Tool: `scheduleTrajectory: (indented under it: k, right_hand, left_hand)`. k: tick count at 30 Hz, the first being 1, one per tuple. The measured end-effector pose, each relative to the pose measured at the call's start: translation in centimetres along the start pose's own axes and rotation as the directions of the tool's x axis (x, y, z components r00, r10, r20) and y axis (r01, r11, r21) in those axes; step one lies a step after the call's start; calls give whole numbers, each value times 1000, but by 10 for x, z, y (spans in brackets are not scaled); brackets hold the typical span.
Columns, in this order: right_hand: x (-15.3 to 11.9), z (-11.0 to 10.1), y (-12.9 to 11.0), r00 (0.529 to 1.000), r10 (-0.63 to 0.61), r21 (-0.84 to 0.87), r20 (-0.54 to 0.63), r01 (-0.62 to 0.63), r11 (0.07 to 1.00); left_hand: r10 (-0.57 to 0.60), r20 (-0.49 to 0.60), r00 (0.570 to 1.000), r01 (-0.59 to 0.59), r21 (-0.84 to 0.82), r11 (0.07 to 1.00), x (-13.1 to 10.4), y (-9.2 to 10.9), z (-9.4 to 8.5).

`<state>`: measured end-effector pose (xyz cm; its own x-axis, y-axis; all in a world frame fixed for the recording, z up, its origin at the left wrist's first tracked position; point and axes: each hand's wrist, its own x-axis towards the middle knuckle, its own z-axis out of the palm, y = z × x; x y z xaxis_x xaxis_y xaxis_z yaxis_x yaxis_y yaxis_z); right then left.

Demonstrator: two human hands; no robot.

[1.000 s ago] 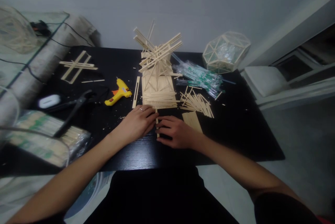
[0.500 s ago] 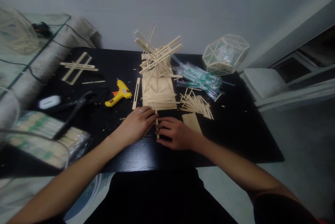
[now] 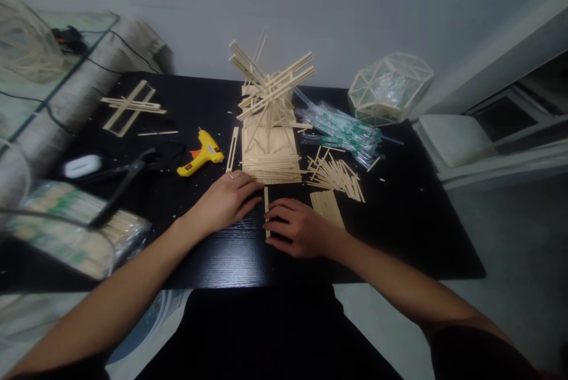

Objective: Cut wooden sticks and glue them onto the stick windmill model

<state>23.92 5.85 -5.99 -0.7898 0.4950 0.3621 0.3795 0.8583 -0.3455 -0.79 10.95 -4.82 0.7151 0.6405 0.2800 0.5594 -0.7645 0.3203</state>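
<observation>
Thin wooden sticks (image 3: 266,195) lie side by side on the black table in front of me, pointing away from me. My right hand (image 3: 302,227) rests at their right side, fingers apart, with the fingertips touching them. My left hand (image 3: 224,199) is to their left, its fingers stretched towards the sticks and a little apart from them; nothing shows in it. Just beyond the hands stands a windmill-like model (image 3: 270,125) of wooden sticks with crossed blades. Several loose sticks (image 3: 270,170) lie across its base.
A yellow glue gun (image 3: 202,153) and dark-handled pliers (image 3: 126,182) lie left, beside a bag of sticks (image 3: 66,229). A stick cross (image 3: 133,109) is behind them. On the right are scattered sticks (image 3: 339,176), a flat stick panel (image 3: 327,208), plastic wrappers (image 3: 341,131) and a faceted frame (image 3: 390,89).
My left hand has drawn away from the sticks, to the left and slightly away from me. My right hand stays beside them. The view has shifted slightly.
</observation>
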Motion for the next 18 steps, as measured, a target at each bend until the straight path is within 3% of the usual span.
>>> scheduleTrajectory:
  k: [18]
  right_hand:
    - [1, 0, 2, 1000, -25, 22, -16, 25, 999]
  left_hand:
    - [-32, -39, 999, 32, -16, 999, 2, -2, 9]
